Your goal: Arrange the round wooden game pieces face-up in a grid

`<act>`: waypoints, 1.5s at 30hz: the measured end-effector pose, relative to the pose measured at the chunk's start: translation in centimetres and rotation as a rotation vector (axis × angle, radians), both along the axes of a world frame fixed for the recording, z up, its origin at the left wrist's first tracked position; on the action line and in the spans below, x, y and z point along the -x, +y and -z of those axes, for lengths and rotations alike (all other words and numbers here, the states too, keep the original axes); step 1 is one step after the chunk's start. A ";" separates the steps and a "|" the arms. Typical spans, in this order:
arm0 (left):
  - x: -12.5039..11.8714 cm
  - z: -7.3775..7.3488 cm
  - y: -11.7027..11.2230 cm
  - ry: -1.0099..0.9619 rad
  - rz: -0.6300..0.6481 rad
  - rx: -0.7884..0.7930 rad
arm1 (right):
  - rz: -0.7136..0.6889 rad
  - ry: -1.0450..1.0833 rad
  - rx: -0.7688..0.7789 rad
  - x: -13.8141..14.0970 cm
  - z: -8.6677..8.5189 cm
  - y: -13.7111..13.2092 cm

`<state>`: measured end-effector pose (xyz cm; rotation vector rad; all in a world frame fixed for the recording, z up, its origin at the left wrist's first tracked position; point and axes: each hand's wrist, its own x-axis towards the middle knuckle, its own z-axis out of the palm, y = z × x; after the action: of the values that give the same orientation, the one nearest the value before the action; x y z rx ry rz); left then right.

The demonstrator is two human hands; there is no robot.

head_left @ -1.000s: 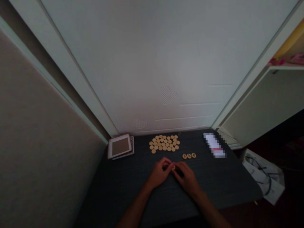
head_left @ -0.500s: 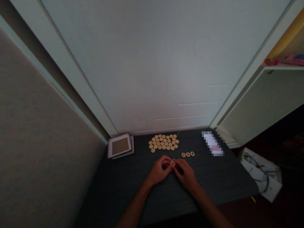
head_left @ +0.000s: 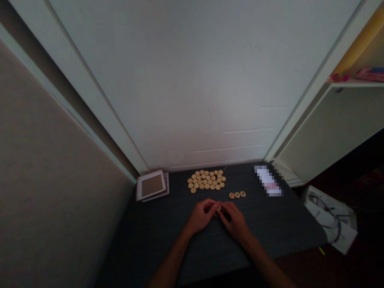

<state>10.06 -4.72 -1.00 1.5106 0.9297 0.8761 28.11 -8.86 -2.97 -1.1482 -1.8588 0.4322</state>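
On the dark table, left hand and right hand meet fingertip-to-fingertip, their grip pinching one round disc.

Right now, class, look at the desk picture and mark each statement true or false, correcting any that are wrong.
1. The left hand and the right hand meet at one small round piece. True.
2. A row of three pieces lies just beyond the right hand. True.
3. The cluster of round pieces lies nearer the person than the hands. False: it lies beyond the hands, toward the wall.
4. The flat box sits at the right rear corner of the table. False: it sits at the left rear corner.
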 end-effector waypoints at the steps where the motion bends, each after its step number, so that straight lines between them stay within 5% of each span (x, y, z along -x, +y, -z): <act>1: 0.0 0.0 0.0 0.000 0.002 0.001 | -0.005 0.002 0.005 0.0 0.0 0.0; 45: -0.7 0.4 -0.3 0.034 -0.081 0.040 | -0.073 -0.032 0.071 -0.6 0.3 0.4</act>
<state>10.76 -5.03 -1.40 1.4656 1.0339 0.8870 28.70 -8.50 -3.29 -1.1430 -1.9312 0.5271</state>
